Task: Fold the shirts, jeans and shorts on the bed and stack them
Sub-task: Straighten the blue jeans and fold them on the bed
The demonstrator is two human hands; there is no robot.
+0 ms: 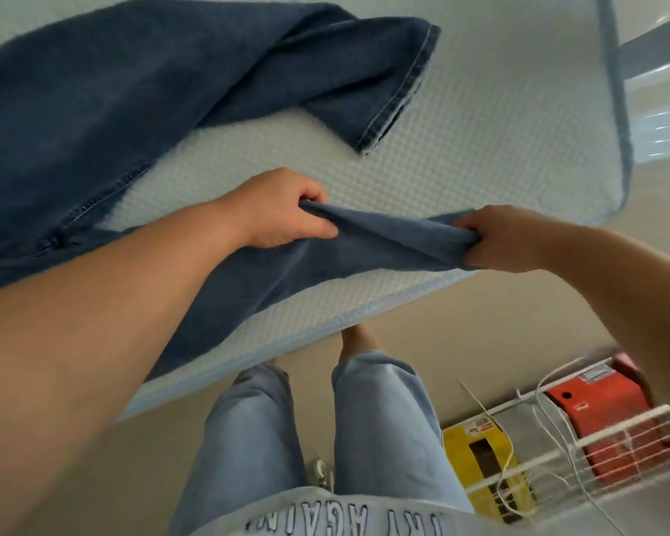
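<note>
Left hand (283, 210), right hand (507, 239): each grip clenched on jeans (105, 94) hem, seemingly, over bed (480, 156)

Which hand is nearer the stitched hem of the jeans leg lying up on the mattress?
Left, though not by much. The left hand grips the near leg's end below and left of that hem; the right hand grips the same end farther down, to the hem's right.

The single head view looked steeply down from close above the left hand (283, 210) and right hand (503, 241), facing forward over them.
</note>
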